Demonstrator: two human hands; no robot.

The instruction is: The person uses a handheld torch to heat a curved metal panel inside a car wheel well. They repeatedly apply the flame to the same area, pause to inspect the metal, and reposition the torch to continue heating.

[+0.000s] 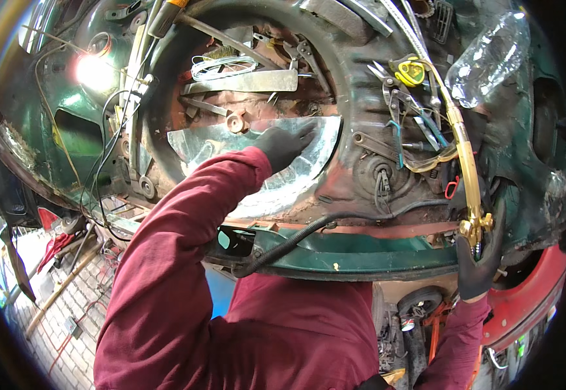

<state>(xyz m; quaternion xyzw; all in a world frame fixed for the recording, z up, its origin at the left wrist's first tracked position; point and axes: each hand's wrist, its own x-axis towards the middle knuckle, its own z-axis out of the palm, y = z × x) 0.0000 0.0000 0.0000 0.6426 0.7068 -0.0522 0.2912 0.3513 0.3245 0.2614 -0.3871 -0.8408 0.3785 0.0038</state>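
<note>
Daylight is bright and even. A white glare spot (pixel 94 71) burns out on the green painted metal body (pixel 75 123) at far left. The shiny curved sheet-metal patch (pixel 296 175) reflects softly. Fisheye bending and dark vignetting crowd the rim; the centre is sharp.

My left arm, in a dark red sleeve, reaches up and across from the lower left, bent at the elbow, and ends in a black-gloved left hand (pixel 285 144) lying flat, palm down, fingers together and pointing up and to the right. My right arm rises nearly straight up along the lower right edge, same red sleeve, its black-gloved right hand (pixel 479 260) curled shut in a firm grip, thumb side uppermost.
</note>
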